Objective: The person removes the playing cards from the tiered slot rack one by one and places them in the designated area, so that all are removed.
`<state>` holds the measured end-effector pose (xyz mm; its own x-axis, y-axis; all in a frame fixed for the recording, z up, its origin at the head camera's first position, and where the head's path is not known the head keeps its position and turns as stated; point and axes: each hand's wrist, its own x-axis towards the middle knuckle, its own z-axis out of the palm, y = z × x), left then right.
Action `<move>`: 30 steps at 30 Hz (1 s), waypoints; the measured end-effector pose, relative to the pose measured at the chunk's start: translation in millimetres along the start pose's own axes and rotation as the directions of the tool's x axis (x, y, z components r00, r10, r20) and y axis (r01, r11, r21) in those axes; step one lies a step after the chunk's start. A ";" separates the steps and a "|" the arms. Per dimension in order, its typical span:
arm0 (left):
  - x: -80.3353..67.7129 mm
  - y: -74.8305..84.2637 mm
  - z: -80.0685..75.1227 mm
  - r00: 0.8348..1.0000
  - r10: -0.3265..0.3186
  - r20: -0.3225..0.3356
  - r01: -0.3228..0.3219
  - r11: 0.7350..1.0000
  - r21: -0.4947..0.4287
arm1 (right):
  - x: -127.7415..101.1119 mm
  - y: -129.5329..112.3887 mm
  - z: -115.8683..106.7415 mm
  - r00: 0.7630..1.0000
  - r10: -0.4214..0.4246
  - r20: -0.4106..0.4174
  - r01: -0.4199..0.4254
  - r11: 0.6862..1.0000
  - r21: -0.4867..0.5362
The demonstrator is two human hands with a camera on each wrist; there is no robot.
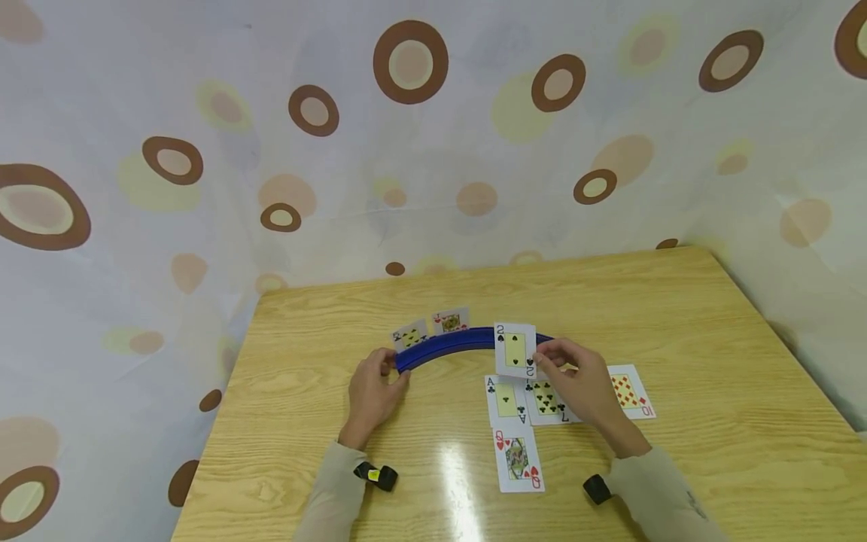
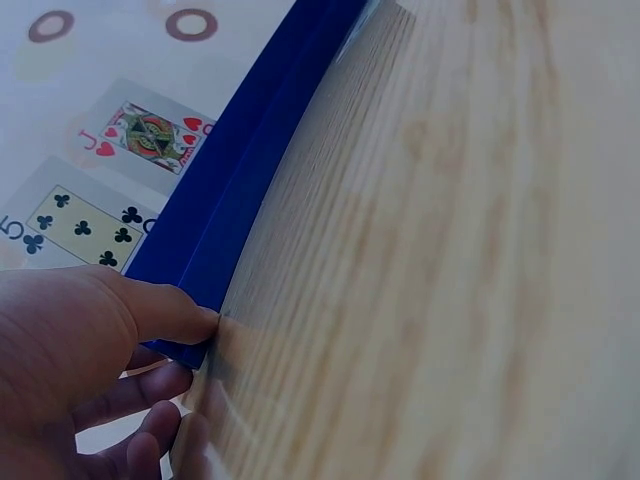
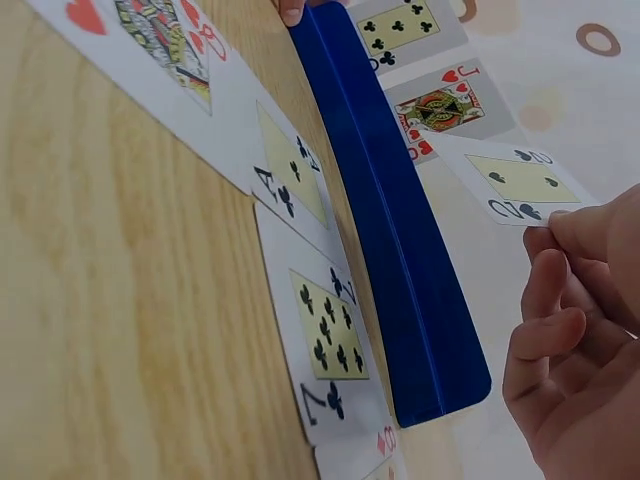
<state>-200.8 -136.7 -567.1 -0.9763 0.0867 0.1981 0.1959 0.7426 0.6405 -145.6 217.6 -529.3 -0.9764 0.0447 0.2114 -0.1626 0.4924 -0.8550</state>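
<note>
meanwhile, two of clubs (image 1: 515, 350) in right hand (image 1: 581, 388)

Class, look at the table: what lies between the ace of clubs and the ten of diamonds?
The seven of clubs lies between them, partly under the right hand; the head view shows it.

Both forearms come in from the bottom edge, light sleeves, a dark cam strap on each wrist. Left hand (image 1: 375, 391) sits low, palm down, thumb and fingers (image 2: 165, 312) curled round the end of what it grips; thumb on top, other fingers tucked under. Right hand (image 1: 584, 384) is raised a bit higher, wrist bent inward, back of hand up. Its thumb and index fingertips (image 3: 560, 235) pinch together at the top, remaining fingers loosely curled below. Hands well apart, elbows out of view.
</note>
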 end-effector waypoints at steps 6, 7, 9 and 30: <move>0.4 0.3 -1.0 1.000 -0.003 0.001 0.003 1.000 -0.008 | -14.2 3.1 -4.4 1.000 0.020 0.004 -0.020 1.000 -0.021; 0.4 0.5 -1.1 1.000 -0.005 0.001 0.005 1.000 -0.010 | -16.6 3.6 -5.5 1.000 0.026 0.007 -0.026 0.999 -0.022; 0.1 0.8 -1.2 1.000 -0.005 0.000 0.005 1.000 -0.013 | -21.4 4.0 -8.4 0.999 0.033 0.012 -0.033 0.999 -0.024; -1.1 -0.3 0.7 1.000 0.002 0.000 -0.002 1.000 -0.017 | -56.7 7.1 -29.4 0.997 0.075 0.011 -0.074 0.994 -0.077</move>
<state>-199.9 -136.6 -568.1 -0.9759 0.0881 0.1998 0.1995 0.7313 0.6522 -87.2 244.2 -533.4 -0.9874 0.0716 0.1412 -0.0785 0.5529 -0.8295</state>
